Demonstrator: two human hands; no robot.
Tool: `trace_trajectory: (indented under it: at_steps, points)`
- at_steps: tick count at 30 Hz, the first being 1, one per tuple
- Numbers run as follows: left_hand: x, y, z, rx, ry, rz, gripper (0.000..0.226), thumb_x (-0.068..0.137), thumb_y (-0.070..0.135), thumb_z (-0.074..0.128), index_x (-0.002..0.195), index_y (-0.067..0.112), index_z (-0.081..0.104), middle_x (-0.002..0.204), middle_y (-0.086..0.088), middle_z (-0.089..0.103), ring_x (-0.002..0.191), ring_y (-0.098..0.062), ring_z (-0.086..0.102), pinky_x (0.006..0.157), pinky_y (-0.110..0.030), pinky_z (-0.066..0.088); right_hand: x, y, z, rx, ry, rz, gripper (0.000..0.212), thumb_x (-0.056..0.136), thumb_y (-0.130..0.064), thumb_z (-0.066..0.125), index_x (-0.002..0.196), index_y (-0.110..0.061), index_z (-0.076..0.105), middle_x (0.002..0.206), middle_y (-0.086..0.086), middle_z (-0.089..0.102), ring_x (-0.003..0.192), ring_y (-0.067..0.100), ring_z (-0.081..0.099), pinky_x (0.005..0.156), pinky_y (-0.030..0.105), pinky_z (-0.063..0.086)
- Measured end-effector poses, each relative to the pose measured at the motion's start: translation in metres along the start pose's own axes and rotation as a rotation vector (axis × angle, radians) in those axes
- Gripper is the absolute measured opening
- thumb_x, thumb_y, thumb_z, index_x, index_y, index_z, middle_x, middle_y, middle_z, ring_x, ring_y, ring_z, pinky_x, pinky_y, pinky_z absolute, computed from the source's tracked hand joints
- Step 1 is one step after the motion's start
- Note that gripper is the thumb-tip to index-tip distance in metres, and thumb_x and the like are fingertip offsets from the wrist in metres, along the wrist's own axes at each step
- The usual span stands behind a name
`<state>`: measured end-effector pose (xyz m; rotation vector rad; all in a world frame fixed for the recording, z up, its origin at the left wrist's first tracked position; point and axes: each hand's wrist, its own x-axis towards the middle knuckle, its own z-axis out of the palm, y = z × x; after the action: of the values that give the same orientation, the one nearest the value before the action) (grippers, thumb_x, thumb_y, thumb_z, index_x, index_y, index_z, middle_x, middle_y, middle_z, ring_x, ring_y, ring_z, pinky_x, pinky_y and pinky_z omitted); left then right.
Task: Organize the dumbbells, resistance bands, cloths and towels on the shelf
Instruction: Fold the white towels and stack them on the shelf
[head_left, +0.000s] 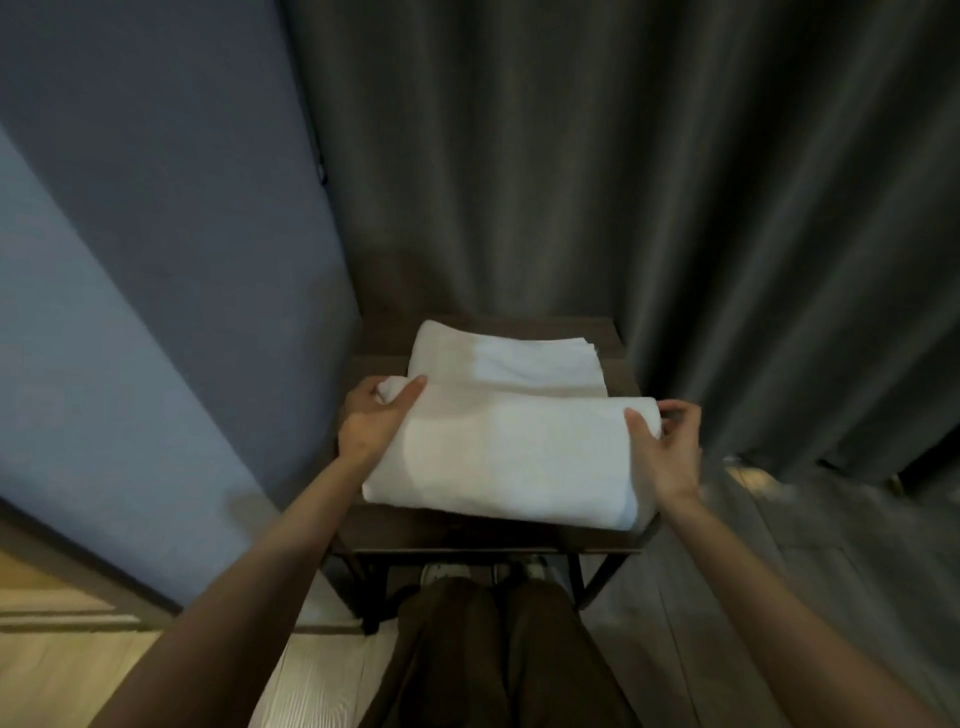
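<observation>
Left hand (371, 421) and right hand (667, 447) each grip an end of the folded towel (509, 452) on the shelf (467, 538) top; I'd slide it level, flush against the rear towel (514, 358).

Near towel (509, 457) under my left hand (371, 421) and right hand (667, 452): thick white terry cloth, matt and soft-napped. Far towel (514, 358) is the same white cloth, lying flatter. Shelf top (467, 535) shows dark brown wood grain, matt, and the thin legs (575, 577) look like black metal. Far curtain (623, 182) is heavy grey cloth, with a faint sheen on its folds. Left wall (156, 208) is matt blue-grey. Near floor (322, 686) has pale wood-grain planks.
</observation>
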<state>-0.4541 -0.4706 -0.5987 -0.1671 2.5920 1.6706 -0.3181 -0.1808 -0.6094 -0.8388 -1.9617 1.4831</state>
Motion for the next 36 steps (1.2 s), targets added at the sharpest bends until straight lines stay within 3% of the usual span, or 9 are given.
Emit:
trace_trajectory:
  at_steps: [8, 12, 15, 19, 21, 25, 28, 31, 36]
  points:
    - [0.055, -0.005, 0.034, -0.077, 0.038, -0.031, 0.041, 0.086, 0.047, 0.063, 0.111, 0.014, 0.058, 0.109, -0.004, 0.059, 0.1, -0.023, 0.055, 0.092, -0.034, 0.044, 0.049, 0.02, 0.048, 0.005, 0.153, 0.074, 0.023, 0.091, -0.037, 0.059, 0.107, -0.026, 0.046, 0.098, 0.001, 0.061, 0.095, 0.027, 0.06, 0.085, 0.045, 0.051]
    - [0.058, -0.025, 0.04, 0.054, -0.018, -0.055, 0.042, 0.095, 0.045, 0.048, 0.122, 0.012, 0.052, 0.112, -0.006, 0.057, 0.109, -0.03, 0.054, 0.094, -0.036, 0.041, 0.057, 0.036, 0.056, -0.149, -0.01, 0.212, 0.047, 0.095, -0.048, 0.049, 0.127, -0.014, 0.043, 0.123, 0.015, 0.057, 0.113, 0.039, 0.053, 0.096, 0.048, 0.044]
    - [0.058, -0.024, 0.038, 0.061, 0.016, -0.093, 0.053, 0.094, 0.053, 0.045, 0.126, 0.012, 0.047, 0.127, -0.011, 0.055, 0.114, -0.03, 0.052, 0.098, -0.038, 0.039, 0.053, 0.031, 0.048, -0.149, -0.106, 0.219, 0.067, 0.085, -0.053, 0.062, 0.136, -0.018, 0.038, 0.128, 0.006, 0.053, 0.116, 0.031, 0.052, 0.1, 0.044, 0.041]
    - [0.036, -0.026, 0.036, -0.024, 0.051, -0.397, 0.076, 0.086, 0.064, 0.049, 0.136, 0.008, 0.039, 0.137, -0.017, 0.048, 0.122, -0.036, 0.048, 0.104, -0.043, 0.035, 0.034, 0.035, 0.025, 0.01, -0.207, 0.215, 0.074, 0.073, -0.054, 0.074, 0.13, -0.017, 0.045, 0.116, -0.006, 0.058, 0.101, 0.013, 0.057, 0.083, 0.028, 0.044]
    - [0.022, -0.027, 0.033, -0.011, -0.014, -0.492, 0.079, 0.084, 0.067, 0.049, 0.138, 0.009, 0.04, 0.14, -0.018, 0.045, 0.126, -0.037, 0.045, 0.105, -0.043, 0.032, 0.023, 0.035, 0.02, 0.013, -0.254, 0.207, 0.053, 0.079, -0.046, 0.071, 0.119, -0.018, 0.051, 0.103, -0.006, 0.061, 0.09, 0.009, 0.057, 0.071, 0.023, 0.043]
    - [0.003, -0.023, 0.023, -0.093, -0.042, -0.202, 0.057, 0.089, 0.053, 0.053, 0.132, 0.017, 0.047, 0.134, -0.012, 0.052, 0.122, -0.031, 0.049, 0.106, -0.039, 0.034, 0.015, 0.021, 0.02, 0.027, -0.231, 0.118, 0.043, 0.091, -0.032, 0.06, 0.129, -0.016, 0.048, 0.11, -0.002, 0.057, 0.096, 0.014, 0.055, 0.08, 0.029, 0.044]
    - [-0.008, -0.012, 0.01, -0.057, -0.029, -0.022, 0.036, 0.095, 0.048, 0.046, 0.119, 0.022, 0.049, 0.114, -0.001, 0.056, 0.108, -0.024, 0.054, 0.094, -0.033, 0.038, 0.012, 0.003, 0.015, -0.054, -0.168, -0.06, 0.027, 0.095, -0.035, 0.053, 0.119, -0.024, 0.045, 0.099, -0.013, 0.057, 0.086, 0.003, 0.055, 0.067, 0.019, 0.043]
    - [-0.011, -0.005, 0.002, 0.003, 0.004, 0.093, 0.024, 0.099, 0.045, 0.039, 0.111, 0.026, 0.047, 0.105, 0.005, 0.053, 0.096, -0.017, 0.051, 0.086, -0.027, 0.033, 0.019, -0.009, 0.013, -0.188, -0.162, -0.197, 0.02, 0.099, -0.038, 0.045, 0.11, -0.022, 0.046, 0.09, -0.009, 0.059, 0.08, 0.008, 0.059, 0.062, 0.022, 0.043]
    - [-0.004, -0.02, 0.011, 0.237, -0.111, -0.053, 0.054, 0.097, 0.054, 0.032, 0.138, 0.02, 0.041, 0.135, -0.01, 0.051, 0.123, -0.032, 0.048, 0.102, -0.04, 0.034, 0.023, 0.022, 0.026, -0.581, -0.169, -0.077, 0.03, 0.101, -0.037, 0.036, 0.115, -0.012, 0.044, 0.096, 0.013, 0.061, 0.091, 0.035, 0.06, 0.071, 0.035, 0.04]
